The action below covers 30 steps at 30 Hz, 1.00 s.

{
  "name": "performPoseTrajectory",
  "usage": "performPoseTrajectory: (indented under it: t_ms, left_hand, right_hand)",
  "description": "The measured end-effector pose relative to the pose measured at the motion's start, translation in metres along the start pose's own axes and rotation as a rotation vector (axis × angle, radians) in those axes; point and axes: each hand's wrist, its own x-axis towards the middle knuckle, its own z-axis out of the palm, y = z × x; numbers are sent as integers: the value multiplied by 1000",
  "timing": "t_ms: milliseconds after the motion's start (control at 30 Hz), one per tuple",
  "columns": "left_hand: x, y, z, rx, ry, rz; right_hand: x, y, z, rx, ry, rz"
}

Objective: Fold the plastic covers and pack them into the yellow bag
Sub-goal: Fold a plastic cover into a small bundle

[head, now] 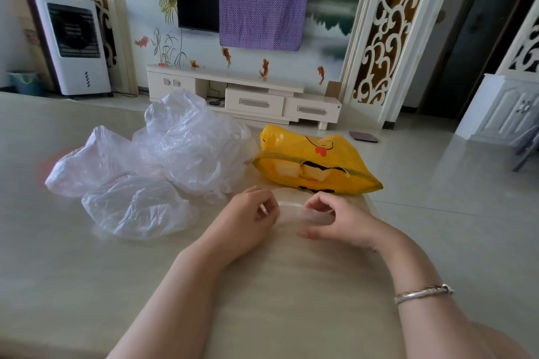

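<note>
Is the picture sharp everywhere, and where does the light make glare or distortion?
Head view: the hands, left hand and right hand, look slightly soft; the clear plastic cover between them hardly shows; daylight glares on the floor; the wide lens bends the table edge.

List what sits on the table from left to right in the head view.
Pinkish plastic cover → flattened clear cover → big crumpled cover → left hand → folded cover pinched between both hands → right hand, with the yellow bag behind it.
</note>
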Motion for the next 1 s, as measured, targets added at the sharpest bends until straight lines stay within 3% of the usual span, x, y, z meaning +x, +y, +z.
performPoseTrajectory:
  t_ms: [67, 167, 300, 467, 633, 800, 1000]
  left_hand:
    - [0, 0, 0, -4, 31, -5]
    - [-1, 0, 1, -25, 10, -51]
    - [-1, -4, 1, 114, -31, -56]
    - [3, -8, -4, -10, 165, -152]
    - [5, -12, -3, -66, 243, -263]
    - [9, -13, 2, 152, 267, -291]
    - [12, -5, 6, 445, 232, -396]
  right_hand:
    - [2, 2, 3, -71, 18, -10]
    - [9, 2, 9, -137, 202, -96]
    - [11, 2, 10, -11, 286, -130]
    - [14, 3, 10, 61, 282, -54]
    - [21, 2, 17, 122, 367, -16]
    - [31, 8, 25, -80, 424, 113]
    - [33, -4, 33, -506, 470, 146]
